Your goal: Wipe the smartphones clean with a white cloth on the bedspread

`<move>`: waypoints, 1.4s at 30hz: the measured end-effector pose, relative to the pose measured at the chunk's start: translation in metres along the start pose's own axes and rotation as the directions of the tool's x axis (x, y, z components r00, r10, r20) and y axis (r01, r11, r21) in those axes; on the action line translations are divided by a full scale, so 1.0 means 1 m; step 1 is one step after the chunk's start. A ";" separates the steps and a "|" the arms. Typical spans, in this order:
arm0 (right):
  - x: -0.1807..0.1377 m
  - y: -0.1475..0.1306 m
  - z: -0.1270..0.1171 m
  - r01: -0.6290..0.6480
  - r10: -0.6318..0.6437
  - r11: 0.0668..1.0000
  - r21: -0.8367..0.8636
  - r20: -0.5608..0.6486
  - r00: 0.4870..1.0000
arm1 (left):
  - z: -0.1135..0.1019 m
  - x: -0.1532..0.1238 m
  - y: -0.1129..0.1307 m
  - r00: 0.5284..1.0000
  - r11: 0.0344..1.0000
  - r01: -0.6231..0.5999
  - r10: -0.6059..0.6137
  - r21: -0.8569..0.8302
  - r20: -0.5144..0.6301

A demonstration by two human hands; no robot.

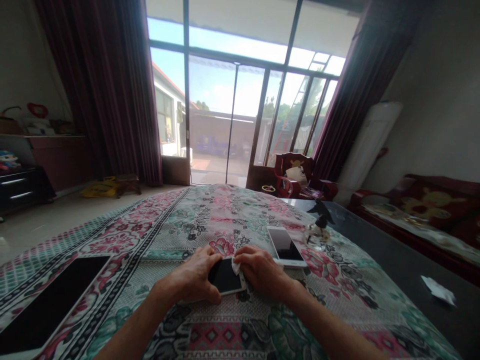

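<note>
In the head view, a white-edged rectangular phone with a black screen (225, 278) lies flat on a green, pink and black floral tablecloth (217, 320). At the phone's left end, the left hand (200, 274) grips its edges between thumb and fingers. At its right end, the right hand (260, 270) pinches a small, crumpled white wipe (236, 266) against the screen. Just beyond that hand, right of the phone, lies a white rectangular smartphone (288, 246); farther right stands a clear, rounded glass container with a dark top (317, 235). Well left of the phone lies a large, white-edged black tablet (56, 305)
</note>
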State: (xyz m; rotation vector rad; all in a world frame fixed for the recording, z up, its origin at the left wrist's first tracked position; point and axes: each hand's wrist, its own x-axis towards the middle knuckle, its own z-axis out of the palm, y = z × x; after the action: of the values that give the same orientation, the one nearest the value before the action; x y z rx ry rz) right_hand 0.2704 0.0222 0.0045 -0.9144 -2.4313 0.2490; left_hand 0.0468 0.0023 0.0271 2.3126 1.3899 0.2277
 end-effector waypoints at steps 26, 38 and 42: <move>0.008 -0.005 0.003 -0.063 0.063 0.998 -0.013 -0.029 0.998 | 0.000 -0.001 0.000 1.000 0.999 -0.025 0.025 0.020 -0.008; -0.007 -0.023 -0.026 -0.040 -0.003 0.988 0.149 0.279 0.960 | 0.004 0.001 -0.006 0.999 0.999 -0.035 0.035 -0.019 -0.030; -0.006 -0.013 -0.029 -0.048 -0.015 0.971 0.233 0.263 0.965 | 0.004 0.000 -0.005 0.999 0.999 -0.032 0.032 -0.018 -0.025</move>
State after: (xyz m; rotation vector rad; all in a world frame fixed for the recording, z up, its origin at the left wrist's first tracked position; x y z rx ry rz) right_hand 0.2824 0.0079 0.0306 -0.8385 -2.5602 0.6925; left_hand 0.0446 0.0035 0.0211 2.3258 1.3582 0.2789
